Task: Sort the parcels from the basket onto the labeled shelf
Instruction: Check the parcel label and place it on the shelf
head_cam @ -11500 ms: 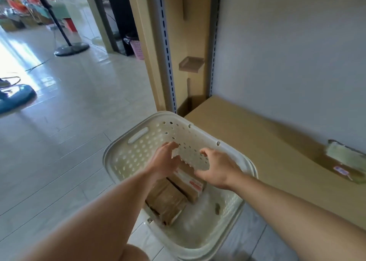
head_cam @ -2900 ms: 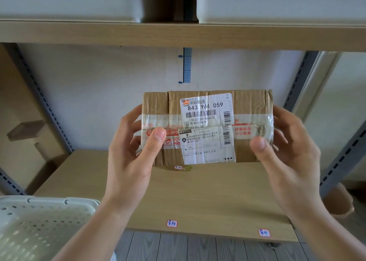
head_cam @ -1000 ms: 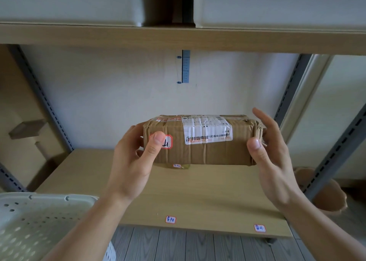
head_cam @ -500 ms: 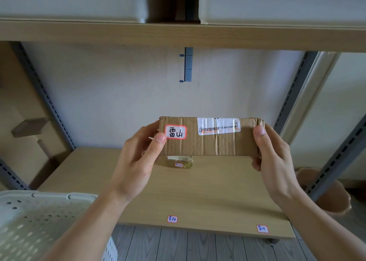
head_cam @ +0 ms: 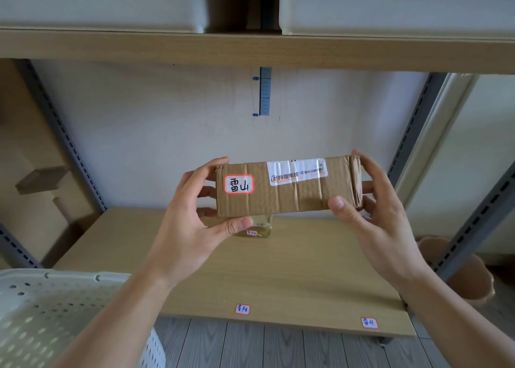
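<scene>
You see two pale bins point(head_cam: 106, 2) side by side up top, dark gap between. On wall ahead of you: blue measuring strip point(head_cam: 265, 91), marked 70 and 60. Grey perforated uprights point(head_cam: 415, 127) slant at both sides. Low right: peach scalloped pot point(head_cam: 459, 273) on grey plank floor point(head_cam: 264, 345). Far left: small wooden block point(head_cam: 41, 178) sticks out from tan panel.

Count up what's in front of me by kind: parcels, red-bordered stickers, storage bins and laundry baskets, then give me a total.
Parcels: 2, the held box and a small parcel on the shelf
Red-bordered stickers: 4
Storage bins: 2
Laundry baskets: 1
Total: 9
</scene>
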The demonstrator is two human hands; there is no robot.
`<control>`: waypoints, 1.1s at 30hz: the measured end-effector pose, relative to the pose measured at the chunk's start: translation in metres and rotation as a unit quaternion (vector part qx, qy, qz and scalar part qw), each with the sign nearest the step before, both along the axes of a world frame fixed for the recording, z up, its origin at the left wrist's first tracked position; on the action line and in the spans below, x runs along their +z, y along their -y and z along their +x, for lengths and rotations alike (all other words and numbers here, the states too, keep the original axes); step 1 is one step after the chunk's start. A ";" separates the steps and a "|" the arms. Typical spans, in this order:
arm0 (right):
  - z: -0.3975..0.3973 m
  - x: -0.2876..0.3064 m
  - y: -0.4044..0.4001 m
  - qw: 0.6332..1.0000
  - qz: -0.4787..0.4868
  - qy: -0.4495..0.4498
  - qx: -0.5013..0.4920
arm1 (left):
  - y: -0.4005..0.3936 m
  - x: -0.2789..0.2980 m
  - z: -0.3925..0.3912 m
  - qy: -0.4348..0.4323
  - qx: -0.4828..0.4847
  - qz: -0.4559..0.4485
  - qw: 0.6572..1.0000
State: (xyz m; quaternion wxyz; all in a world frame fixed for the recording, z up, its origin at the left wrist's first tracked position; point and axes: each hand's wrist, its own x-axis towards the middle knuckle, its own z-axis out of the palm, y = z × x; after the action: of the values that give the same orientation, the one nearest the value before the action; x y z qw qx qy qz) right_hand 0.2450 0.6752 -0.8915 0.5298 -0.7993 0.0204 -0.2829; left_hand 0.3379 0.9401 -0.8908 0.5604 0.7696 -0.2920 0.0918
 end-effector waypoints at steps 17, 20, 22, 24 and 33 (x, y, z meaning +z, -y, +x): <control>-0.003 0.001 0.004 1.000 -0.023 -0.013 0.002 | 0.000 0.001 -0.004 0.017 -0.004 0.000 1.000; -0.002 0.000 0.004 1.000 -0.018 -0.011 0.009 | 0.000 0.001 -0.003 0.017 -0.001 0.001 1.000; -0.002 -0.001 0.004 1.000 -0.017 -0.008 0.011 | 0.001 0.001 -0.003 0.015 0.000 0.001 1.000; -0.002 -0.001 0.005 1.000 -0.013 -0.002 0.012 | 0.002 0.001 -0.003 0.009 -0.001 -0.001 1.000; -0.003 0.003 -0.002 0.991 0.055 0.100 0.065 | 0.012 0.008 -0.012 -0.086 -0.001 -0.175 0.981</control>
State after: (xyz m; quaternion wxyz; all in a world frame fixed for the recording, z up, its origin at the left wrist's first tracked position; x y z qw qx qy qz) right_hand 0.2422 0.6767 -0.8886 0.5897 -0.7363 -0.0688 -0.3247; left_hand 0.3260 0.9282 -0.8829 0.7093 0.6643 -0.2235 0.0743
